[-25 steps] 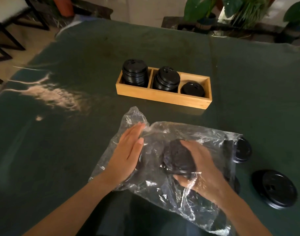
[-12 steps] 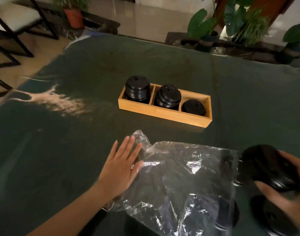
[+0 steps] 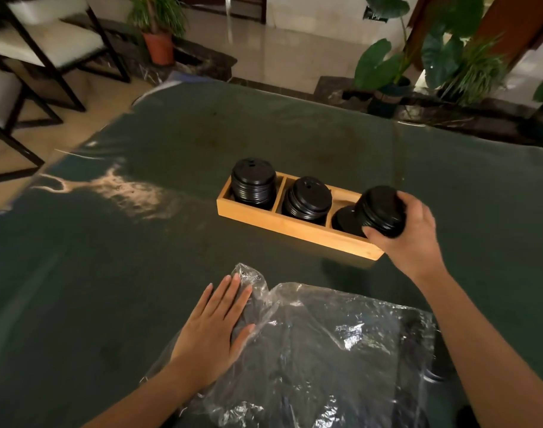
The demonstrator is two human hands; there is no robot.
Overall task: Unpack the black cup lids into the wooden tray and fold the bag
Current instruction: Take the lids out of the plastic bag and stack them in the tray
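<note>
The wooden tray (image 3: 295,227) sits on the table (image 3: 134,273), 12 o'clock from the plastic bag (image 3: 325,350); lid stacks (image 3: 253,184) stand inside it.

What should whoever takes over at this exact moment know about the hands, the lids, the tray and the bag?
Left hand: open and flat, pressing the left edge of the clear bag onto the table.
Right hand: fingers grip a stack of black lids, tilted, over the right compartment of the wooden tray.
Done: the left stack and middle stack sit in their compartments; a few lids lie in the right one.
Left: set the gripped stack down there, check for lids under or beside the bag (its right edge is too dark to tell), then fold the bag.
</note>
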